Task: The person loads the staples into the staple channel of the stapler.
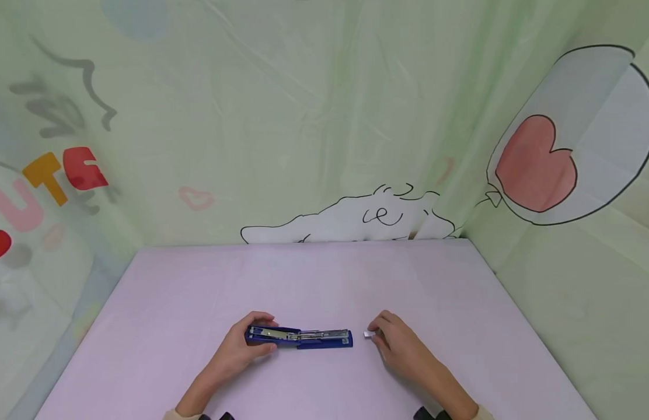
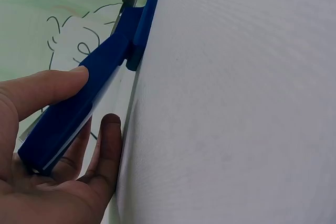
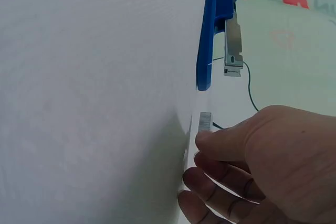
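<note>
A blue stapler (image 1: 324,344) lies opened out on the table, its top arm swung back to the left and its metal staple channel (image 3: 233,40) exposed. My left hand (image 1: 239,348) grips the swung-back top arm (image 2: 79,98), thumb on one side and fingers on the other. To the right of the stapler's front end, my right hand (image 1: 403,344) pinches a short strip of staples (image 3: 205,121) between thumb and fingers. A small gap separates the strip from the stapler's base (image 3: 206,40).
The table (image 1: 303,280) has a pale lilac cover. Behind it and at both sides hang green printed curtains (image 1: 282,128), with a balloon drawing (image 1: 608,140) at the right and coloured letters (image 1: 43,175) at the left.
</note>
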Available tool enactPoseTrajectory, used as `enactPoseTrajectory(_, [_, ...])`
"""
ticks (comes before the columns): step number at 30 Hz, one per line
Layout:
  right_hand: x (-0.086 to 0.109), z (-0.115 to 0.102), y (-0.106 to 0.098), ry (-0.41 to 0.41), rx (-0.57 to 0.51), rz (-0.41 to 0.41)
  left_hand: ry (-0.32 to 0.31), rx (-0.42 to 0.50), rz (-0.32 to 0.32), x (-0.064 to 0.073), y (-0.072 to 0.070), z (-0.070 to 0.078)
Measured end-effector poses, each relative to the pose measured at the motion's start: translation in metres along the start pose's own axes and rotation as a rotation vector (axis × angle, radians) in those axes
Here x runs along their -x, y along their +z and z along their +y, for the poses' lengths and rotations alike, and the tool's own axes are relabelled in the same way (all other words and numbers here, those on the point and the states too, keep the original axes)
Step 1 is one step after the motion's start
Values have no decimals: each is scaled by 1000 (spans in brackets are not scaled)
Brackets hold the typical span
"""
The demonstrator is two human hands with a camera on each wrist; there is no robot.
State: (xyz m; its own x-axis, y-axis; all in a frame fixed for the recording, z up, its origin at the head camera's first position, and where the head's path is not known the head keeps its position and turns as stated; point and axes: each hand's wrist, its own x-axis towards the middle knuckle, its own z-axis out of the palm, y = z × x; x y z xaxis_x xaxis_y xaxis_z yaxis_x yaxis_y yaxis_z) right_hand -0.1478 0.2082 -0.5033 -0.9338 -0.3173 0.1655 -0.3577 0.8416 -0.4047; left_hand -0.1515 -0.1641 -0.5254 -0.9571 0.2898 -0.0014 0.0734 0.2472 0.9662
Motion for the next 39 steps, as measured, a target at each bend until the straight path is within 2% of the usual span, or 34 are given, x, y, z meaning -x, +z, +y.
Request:
enactPoseTrajectory(9, [0, -1, -2, -23, -25, 13, -17, -8, 0, 0, -1, 0])
enactPoseTrajectory(18, [-3, 0, -2, 1, -106, -6, -27, 3, 14, 1, 0, -1])
enactPoseTrajectory(29, [-4, 3, -1, -91, -243, 25, -68, -36, 26, -2, -2, 1])
enactPoseTrajectory(39, [-5, -1, 0, -59, -324, 2, -101, -21, 33, -1, -2, 2])
